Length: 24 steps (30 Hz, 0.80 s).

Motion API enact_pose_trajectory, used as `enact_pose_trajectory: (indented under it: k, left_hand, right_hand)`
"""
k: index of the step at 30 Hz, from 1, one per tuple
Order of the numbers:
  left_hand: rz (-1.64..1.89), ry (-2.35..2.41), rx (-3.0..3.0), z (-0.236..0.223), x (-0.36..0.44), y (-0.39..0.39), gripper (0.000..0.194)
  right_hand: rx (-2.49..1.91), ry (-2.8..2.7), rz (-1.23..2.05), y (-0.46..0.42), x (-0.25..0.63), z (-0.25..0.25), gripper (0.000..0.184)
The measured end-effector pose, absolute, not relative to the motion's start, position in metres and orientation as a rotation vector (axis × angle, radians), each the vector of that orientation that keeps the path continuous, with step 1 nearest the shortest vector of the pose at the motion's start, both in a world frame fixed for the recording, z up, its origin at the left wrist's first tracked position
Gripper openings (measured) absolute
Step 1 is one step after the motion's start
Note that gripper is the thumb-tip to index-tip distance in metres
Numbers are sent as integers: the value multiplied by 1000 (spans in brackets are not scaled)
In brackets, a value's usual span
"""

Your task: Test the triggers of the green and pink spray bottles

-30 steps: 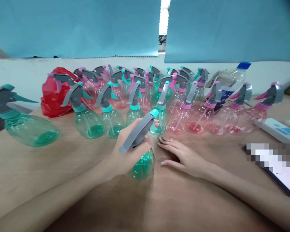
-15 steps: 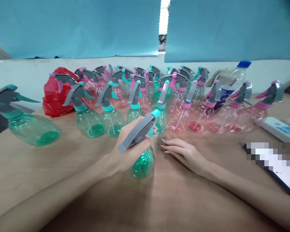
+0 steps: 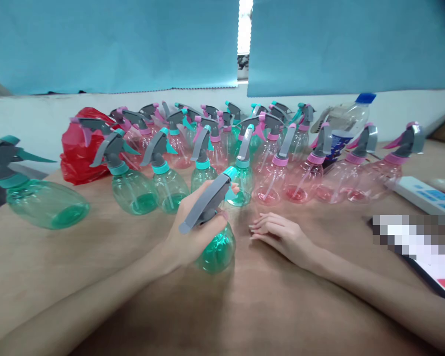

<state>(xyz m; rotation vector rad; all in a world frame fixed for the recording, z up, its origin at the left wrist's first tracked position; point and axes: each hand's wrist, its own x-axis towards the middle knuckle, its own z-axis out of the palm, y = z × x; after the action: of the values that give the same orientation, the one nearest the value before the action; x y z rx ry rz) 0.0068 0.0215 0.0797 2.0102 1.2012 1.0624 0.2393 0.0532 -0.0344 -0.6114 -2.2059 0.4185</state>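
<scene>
Green-tinted clear plastic spray bottle (image 3: 46, 207) sits at the far left, appearing tilted, on a tan wooden tabletop (image 3: 48, 277), beside a crumpled red plastic bag (image 3: 82, 153). Past it stand upright green plastic spray bottles (image 3: 170, 195) with grey triggers and teal collars. The person's left hand (image 3: 195, 232) is closed around the neck of a ribbed green plastic spray bottle (image 3: 217, 252), fingers wrapped below its grey trigger head (image 3: 203, 205), which tilts toward the left; whether the base touches the table is hard to tell. That bottle is likely light, thin-walled and slick, so the narrow neck looks like the surest hold. The right hand (image 3: 282, 236) rests open on the table just beside it, fingers loosely curled and gripping nothing. Farther right stand pink-tinted plastic spray bottles (image 3: 300, 183), a clear bottle with a blue cap (image 3: 346, 116) and a white power strip (image 3: 422, 195).
</scene>
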Motion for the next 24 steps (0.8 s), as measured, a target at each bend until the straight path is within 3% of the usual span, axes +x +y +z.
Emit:
enact_pose_trajectory:
  k: [6, 24]
  left_hand:
    - [1104, 1162, 1903, 76, 7, 23, 34]
    - [1122, 1285, 1923, 83, 18, 21, 37]
  right_hand:
    - [-768, -2317, 377, 51, 238, -30, 23]
    - [-854, -2313, 318, 50, 233, -28, 24]
